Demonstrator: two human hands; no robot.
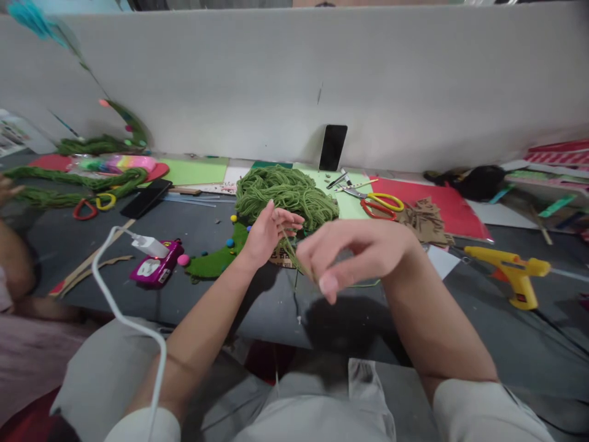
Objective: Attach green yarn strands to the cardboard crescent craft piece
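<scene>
Several thin strands of green yarn (291,248) stretch between my two hands above the table's front part. My left hand (264,236) is raised with thumb and fingers apart, and the strands pass by its fingers. Bent fingers of my right hand (361,248) close on the other end of the yarn; the exact grip is partly hidden. Right behind my left hand lies a big heap of green yarn (283,193). A green felt crescent (207,265) with coloured pompoms rests left of my left wrist. Under the strands a printed cardboard piece (281,256) is partly covered.
A yellow glue gun (510,267) lies at right. Scissors (381,202) and crumpled brown paper (426,221) sit behind my right hand. A phone (333,147) leans on the partition. A white cable (103,264) crosses my left forearm. Another person's arm (16,258) is at far left.
</scene>
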